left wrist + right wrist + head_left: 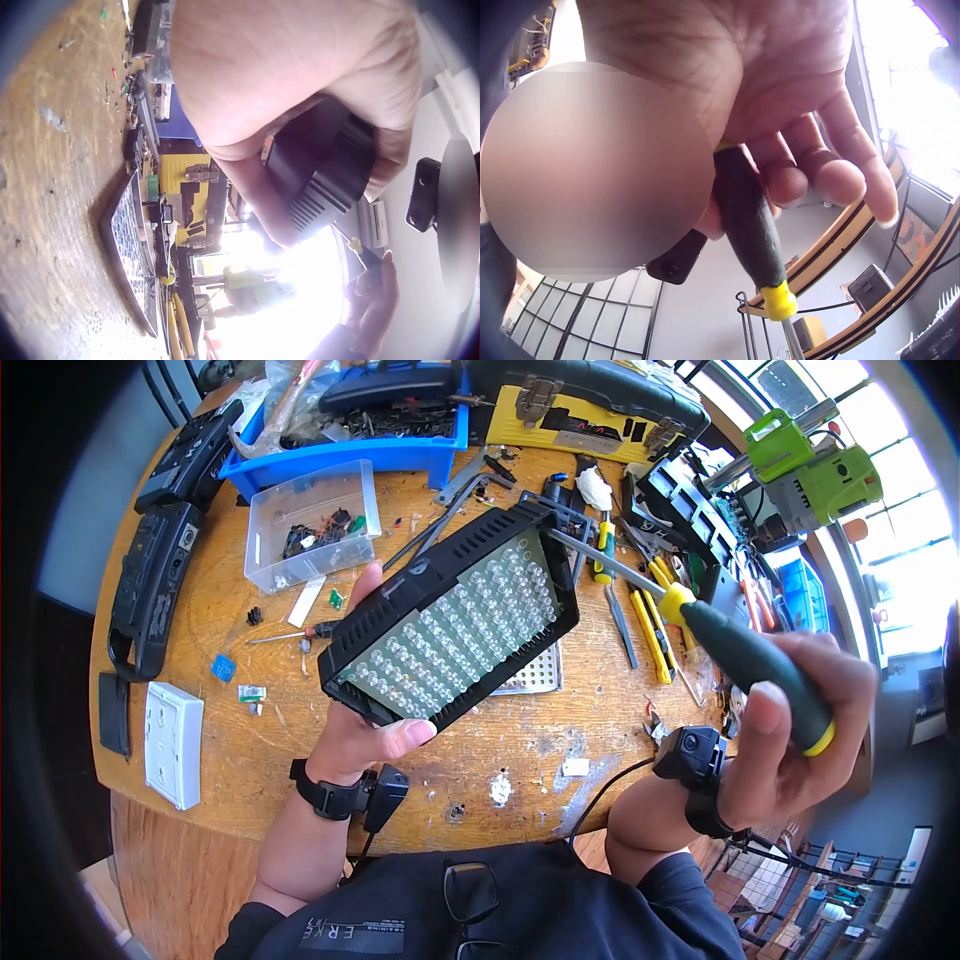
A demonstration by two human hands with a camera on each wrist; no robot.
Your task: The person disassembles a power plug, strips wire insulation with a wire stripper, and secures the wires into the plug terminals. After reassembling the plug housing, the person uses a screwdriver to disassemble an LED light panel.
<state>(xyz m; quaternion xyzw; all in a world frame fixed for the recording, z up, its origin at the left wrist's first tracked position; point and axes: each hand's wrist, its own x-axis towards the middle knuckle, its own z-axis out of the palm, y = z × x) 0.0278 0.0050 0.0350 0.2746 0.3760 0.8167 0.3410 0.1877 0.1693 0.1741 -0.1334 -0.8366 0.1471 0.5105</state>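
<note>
My left hand (358, 743) grips a black-framed LED lamp (455, 630) by its lower left end, thumb on the near edge and fingers behind. Rows of clear LEDs on a pale green board face up toward the head camera. In the left wrist view the ribbed back of the housing (330, 176) shows between thumb and fingers. My right hand (768, 765) holds a screwdriver (755, 660) by its dark green and yellow handle. Its shaft points at the lamp's upper right corner, where the tip overlaps the frame. The right wrist view shows several fingertips (840, 182) off the handle.
A perforated plate (535, 672) lies under the lamp. Beyond stand a clear bin (262, 550), a blue crate (425, 463) and a yellow toolbox (505, 422). Pliers (650, 635) and other tools lie at the right, a white plastic box (172, 745) at the left.
</note>
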